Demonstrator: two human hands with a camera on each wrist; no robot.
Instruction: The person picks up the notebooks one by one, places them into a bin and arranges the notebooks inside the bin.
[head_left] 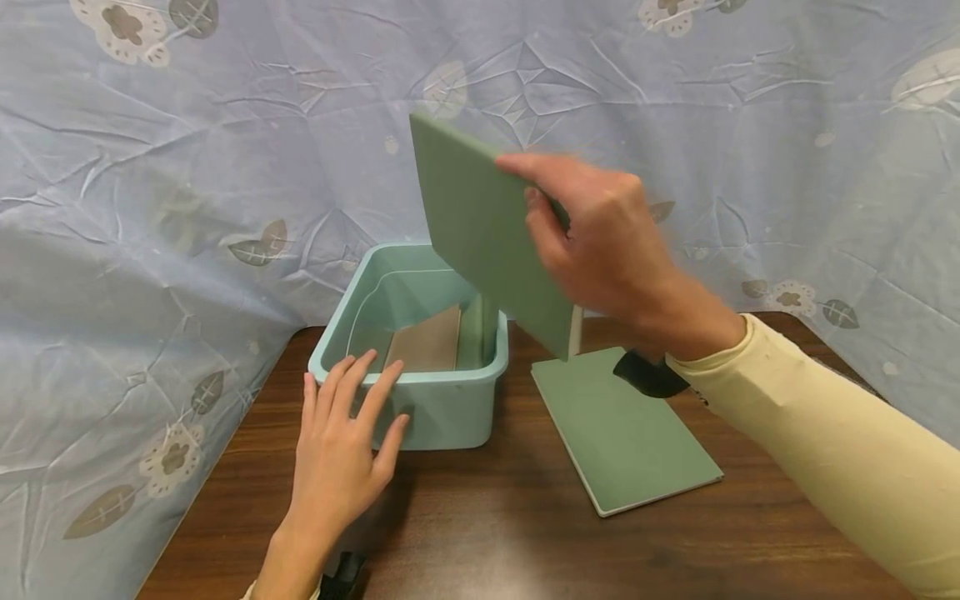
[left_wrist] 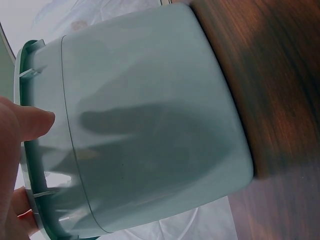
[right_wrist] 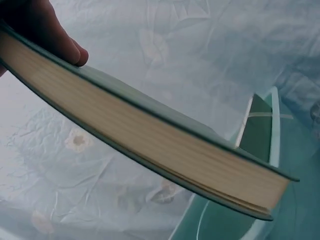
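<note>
Up in the air at the bin's right side, my right hand [head_left: 607, 233] grips a green hardcover book [head_left: 487, 225] by its upper edge. The cream page edges of this book [right_wrist: 150, 130] show in the right wrist view. My left hand [head_left: 337, 450] lies at the front rim of a pale teal plastic bin [head_left: 442, 417], fingers spread over the rim and thumb against the outer wall. Inside the bin, a green book [head_left: 471, 337] stands against the right wall, beside a tan flat piece [head_left: 427, 342].
A second green book [head_left: 637, 442] lies flat on the dark wooden table [head_left: 480, 517], right of the bin and below my right forearm. Behind the table hangs a blue-grey floral curtain [head_left: 315, 167].
</note>
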